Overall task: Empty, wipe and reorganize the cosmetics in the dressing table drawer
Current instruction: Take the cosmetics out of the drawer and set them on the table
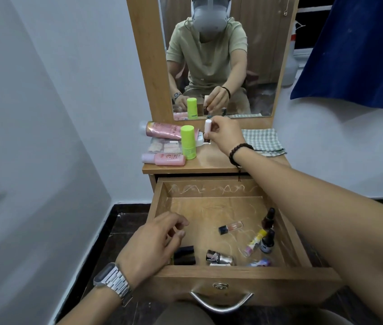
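Cosmetics tube [207,128], pale pink, stood upright near the surface's [211,160] back edge, pinched by the right hand's [226,134] fingers; left hand [153,245] hovered loosely curled, holding nothing, over the drawer's [244,281] front-left corner.

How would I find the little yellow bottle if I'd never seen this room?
Look in the open wooden drawer under the mirror, along its right side. The yellow bottle lies tilted between two dark dropper bottles. It is the only yellow thing there.

Silver metal watch [113,283] on L wrist, dark bead bracelet [238,153] on R.
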`<state>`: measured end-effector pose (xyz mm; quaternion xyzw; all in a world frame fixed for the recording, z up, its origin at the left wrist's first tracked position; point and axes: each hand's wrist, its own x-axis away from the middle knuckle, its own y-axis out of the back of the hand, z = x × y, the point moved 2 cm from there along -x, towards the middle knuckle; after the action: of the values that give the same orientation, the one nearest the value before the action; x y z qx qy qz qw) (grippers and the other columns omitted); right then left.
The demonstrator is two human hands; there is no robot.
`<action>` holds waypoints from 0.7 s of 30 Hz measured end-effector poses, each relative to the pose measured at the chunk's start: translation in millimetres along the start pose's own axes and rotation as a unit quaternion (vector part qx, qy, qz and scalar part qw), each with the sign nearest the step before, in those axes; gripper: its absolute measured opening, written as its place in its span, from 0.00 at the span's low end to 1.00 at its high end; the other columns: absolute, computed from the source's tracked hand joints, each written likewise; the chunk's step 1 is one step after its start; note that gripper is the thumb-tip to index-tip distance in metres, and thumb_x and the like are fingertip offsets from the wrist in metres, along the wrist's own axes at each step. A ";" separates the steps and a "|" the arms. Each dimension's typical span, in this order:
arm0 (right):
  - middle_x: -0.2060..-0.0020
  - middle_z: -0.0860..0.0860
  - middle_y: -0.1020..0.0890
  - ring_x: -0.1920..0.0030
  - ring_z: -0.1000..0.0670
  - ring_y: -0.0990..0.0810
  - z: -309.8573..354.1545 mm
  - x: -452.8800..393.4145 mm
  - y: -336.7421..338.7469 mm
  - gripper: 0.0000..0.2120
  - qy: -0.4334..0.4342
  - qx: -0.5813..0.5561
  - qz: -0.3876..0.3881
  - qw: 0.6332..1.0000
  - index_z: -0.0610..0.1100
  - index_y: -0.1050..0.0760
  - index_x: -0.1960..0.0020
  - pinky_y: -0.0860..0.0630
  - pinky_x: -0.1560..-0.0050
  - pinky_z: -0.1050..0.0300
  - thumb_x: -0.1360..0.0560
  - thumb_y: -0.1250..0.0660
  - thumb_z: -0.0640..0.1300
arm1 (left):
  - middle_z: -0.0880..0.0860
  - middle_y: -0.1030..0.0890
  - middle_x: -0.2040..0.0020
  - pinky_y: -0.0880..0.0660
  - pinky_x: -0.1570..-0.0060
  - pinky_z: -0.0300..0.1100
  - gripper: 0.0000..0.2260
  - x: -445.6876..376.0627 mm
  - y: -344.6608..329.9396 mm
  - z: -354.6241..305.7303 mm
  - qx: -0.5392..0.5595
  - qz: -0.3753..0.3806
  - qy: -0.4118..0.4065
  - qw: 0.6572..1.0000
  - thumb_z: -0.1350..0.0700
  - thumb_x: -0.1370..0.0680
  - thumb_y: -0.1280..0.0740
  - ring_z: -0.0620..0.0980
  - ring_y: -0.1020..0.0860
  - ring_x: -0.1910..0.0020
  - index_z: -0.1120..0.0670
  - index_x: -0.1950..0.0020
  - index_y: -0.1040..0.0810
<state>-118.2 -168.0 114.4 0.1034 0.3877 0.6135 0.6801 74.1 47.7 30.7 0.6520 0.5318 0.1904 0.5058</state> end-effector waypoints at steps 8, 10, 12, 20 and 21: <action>0.55 0.48 0.19 0.56 0.51 0.26 -7.1 -0.9 -23.8 0.07 0.008 0.062 0.038 0.997 0.43 0.21 0.49 0.35 0.59 0.59 0.27 0.29 0.43 | 0.37 0.24 0.52 0.24 0.57 0.38 0.07 0.8 -1.5 2.1 0.010 -0.002 0.014 1.000 0.48 0.21 0.38 0.39 0.23 0.56 0.41 0.43 0.26; 0.54 0.47 0.18 0.54 0.51 0.24 -7.9 -2.1 -23.3 0.09 0.005 0.044 0.031 0.999 0.43 0.21 0.47 0.32 0.57 0.59 0.26 0.29 0.45 | 0.37 0.24 0.53 0.23 0.56 0.39 0.07 1.2 -1.6 2.1 0.010 0.000 0.017 1.000 0.48 0.21 0.38 0.39 0.23 0.56 0.41 0.43 0.27; 0.55 0.48 0.19 0.52 0.49 0.22 -8.1 -3.0 -23.0 0.09 -0.004 0.042 0.028 0.999 0.44 0.21 0.48 0.27 0.50 0.54 0.26 0.30 0.46 | 0.37 0.24 0.53 0.23 0.56 0.40 0.08 1.1 -2.0 2.2 0.009 0.002 0.018 1.000 0.48 0.21 0.38 0.40 0.23 0.56 0.41 0.43 0.27; 0.55 0.48 0.17 0.54 0.49 0.20 -1.1 -1.2 -25.2 0.08 0.000 0.040 0.030 0.999 0.44 0.20 0.49 0.25 0.54 0.57 0.25 0.31 0.47 | 0.37 0.24 0.54 0.23 0.56 0.41 0.08 1.2 -1.4 0.6 0.008 0.007 0.026 1.000 0.47 0.21 0.39 0.39 0.23 0.56 0.41 0.43 0.26; 0.56 0.48 0.18 0.54 0.50 0.20 0.4 -0.9 -25.5 0.08 0.000 0.043 0.033 0.999 0.44 0.20 0.48 0.26 0.55 0.57 0.25 0.31 0.46 | 0.37 0.24 0.54 0.23 0.56 0.40 0.08 1.4 -1.2 0.4 0.008 0.006 0.027 1.000 0.47 0.21 0.39 0.39 0.23 0.56 0.41 0.43 0.26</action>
<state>-98.7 -174.4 99.3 0.1455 0.4103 0.6179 0.6548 74.3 48.7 29.2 0.6541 0.5428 0.2070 0.4845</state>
